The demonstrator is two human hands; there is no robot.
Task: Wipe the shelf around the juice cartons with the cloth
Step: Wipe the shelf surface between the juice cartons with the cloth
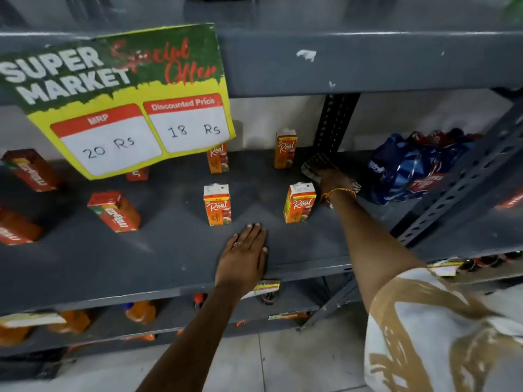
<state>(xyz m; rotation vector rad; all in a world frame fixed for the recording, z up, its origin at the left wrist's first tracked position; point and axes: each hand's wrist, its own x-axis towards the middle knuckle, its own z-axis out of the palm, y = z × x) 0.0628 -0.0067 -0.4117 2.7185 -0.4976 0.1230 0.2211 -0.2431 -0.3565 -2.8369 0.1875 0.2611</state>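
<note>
Head view: right hand reaches deep into the shelf, fingers closed on the cloth, pressing it to the surface at the back. Left hand lies flat and open near the front edge, holding nothing. Risk: the nearest juice carton stands just beside the right wrist; a sideways sweep of the forearm could topple it. A second carton stands just beyond the left fingertips, apart from them.
</note>
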